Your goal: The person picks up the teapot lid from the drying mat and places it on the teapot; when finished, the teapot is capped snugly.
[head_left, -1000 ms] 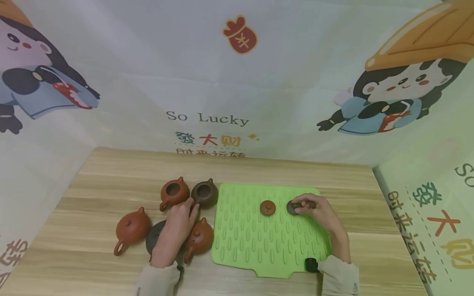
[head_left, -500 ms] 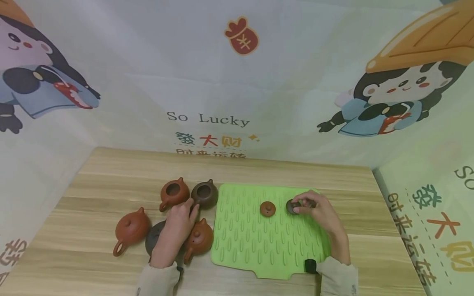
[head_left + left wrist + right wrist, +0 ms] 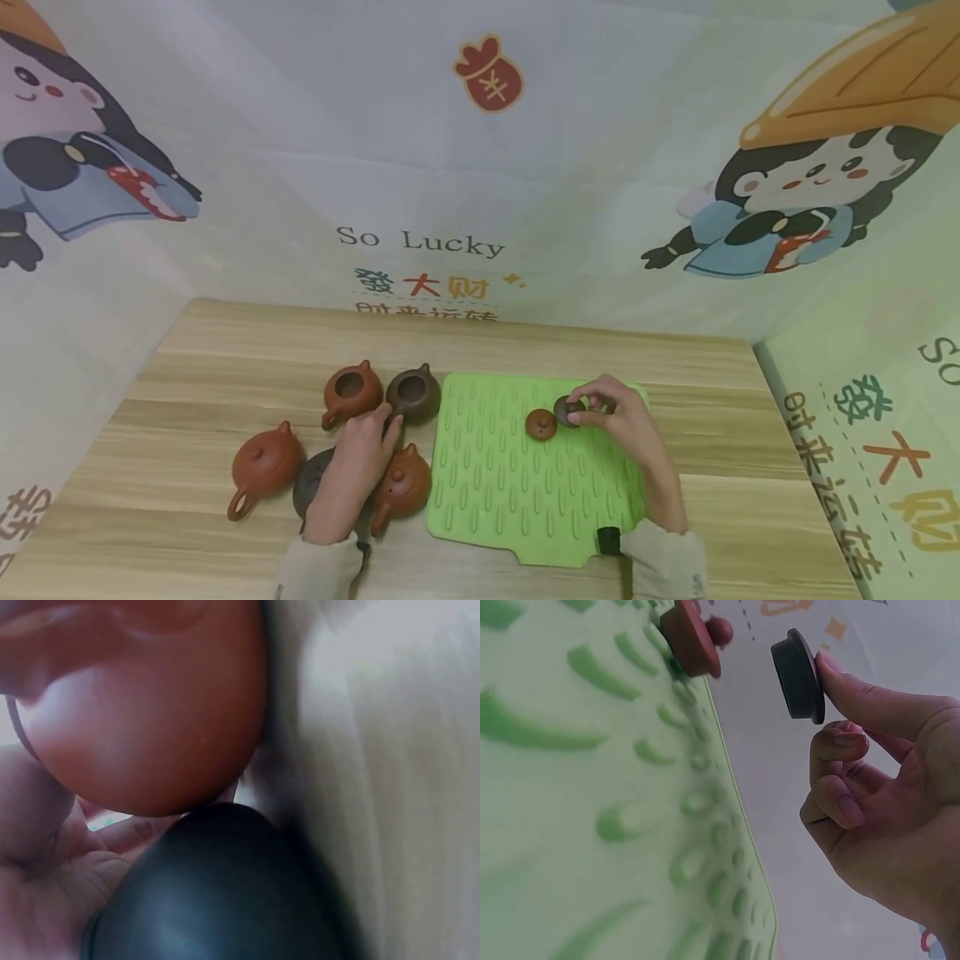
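My right hand (image 3: 618, 417) pinches a dark brown teapot lid (image 3: 567, 410) by its knob. In the right wrist view this lid (image 3: 798, 677) hangs above the green mat (image 3: 517, 500), apart from it. Just left of it, a reddish-brown lid (image 3: 541, 425) sits on the mat. My left hand (image 3: 360, 458) reaches over a black teapot (image 3: 308, 482), its thumb and finger at the handle side of the lidless dark brown teapot (image 3: 415, 393); the handle is mostly hidden. In the left wrist view, a red teapot (image 3: 165, 727) and the black teapot (image 3: 217, 892) largely cover that hand's fingers.
A lidless red teapot (image 3: 352, 392) stands beside the dark brown one. Two lidded red teapots, one at the left (image 3: 266, 462) and one by the mat (image 3: 405, 483), flank the black one. A printed cloth (image 3: 420, 167) hangs behind the wooden table (image 3: 150, 500).
My right hand has lifted the dark lid off the mat and carried it left, close to the reddish-brown lid. The left hand stays where it was.
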The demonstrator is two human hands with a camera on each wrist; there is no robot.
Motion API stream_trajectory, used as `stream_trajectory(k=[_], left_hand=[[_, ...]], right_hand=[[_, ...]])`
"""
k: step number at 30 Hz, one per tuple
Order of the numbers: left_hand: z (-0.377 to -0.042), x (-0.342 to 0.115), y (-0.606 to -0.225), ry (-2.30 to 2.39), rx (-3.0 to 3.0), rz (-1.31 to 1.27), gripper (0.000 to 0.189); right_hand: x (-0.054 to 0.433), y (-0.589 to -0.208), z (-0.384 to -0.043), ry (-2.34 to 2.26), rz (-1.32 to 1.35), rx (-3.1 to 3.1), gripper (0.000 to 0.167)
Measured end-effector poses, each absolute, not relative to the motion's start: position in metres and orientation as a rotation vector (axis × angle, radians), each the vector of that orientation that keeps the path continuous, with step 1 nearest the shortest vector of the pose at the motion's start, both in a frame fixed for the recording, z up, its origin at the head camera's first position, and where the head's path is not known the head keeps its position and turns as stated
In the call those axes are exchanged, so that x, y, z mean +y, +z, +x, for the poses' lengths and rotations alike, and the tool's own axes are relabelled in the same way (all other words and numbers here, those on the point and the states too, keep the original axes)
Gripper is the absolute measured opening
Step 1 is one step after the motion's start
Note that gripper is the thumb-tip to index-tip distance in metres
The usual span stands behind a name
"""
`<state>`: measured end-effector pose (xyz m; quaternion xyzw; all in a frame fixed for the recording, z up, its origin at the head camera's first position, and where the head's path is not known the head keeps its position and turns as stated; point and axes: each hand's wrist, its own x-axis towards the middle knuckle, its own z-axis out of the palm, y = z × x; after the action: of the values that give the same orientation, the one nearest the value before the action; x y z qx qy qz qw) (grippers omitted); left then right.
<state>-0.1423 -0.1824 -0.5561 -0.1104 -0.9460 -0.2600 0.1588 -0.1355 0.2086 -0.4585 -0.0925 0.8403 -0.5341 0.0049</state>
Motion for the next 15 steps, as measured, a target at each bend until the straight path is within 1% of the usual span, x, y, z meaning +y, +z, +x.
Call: stream_trajectory(k=[11,15], left_hand=[[-0.143,-0.183,-0.559,-0.733,-2.68,-0.323,0.015],[-0.143,-0.183,-0.558,-0.743,-2.688,-0.333,0.014]], right_hand=[[0.175,-0.46,-0.143,-1.67,-0.374,2.616,0.015],[0.164,-0.46,-0.143,-1.653,-0.33,2.605,0.015]])
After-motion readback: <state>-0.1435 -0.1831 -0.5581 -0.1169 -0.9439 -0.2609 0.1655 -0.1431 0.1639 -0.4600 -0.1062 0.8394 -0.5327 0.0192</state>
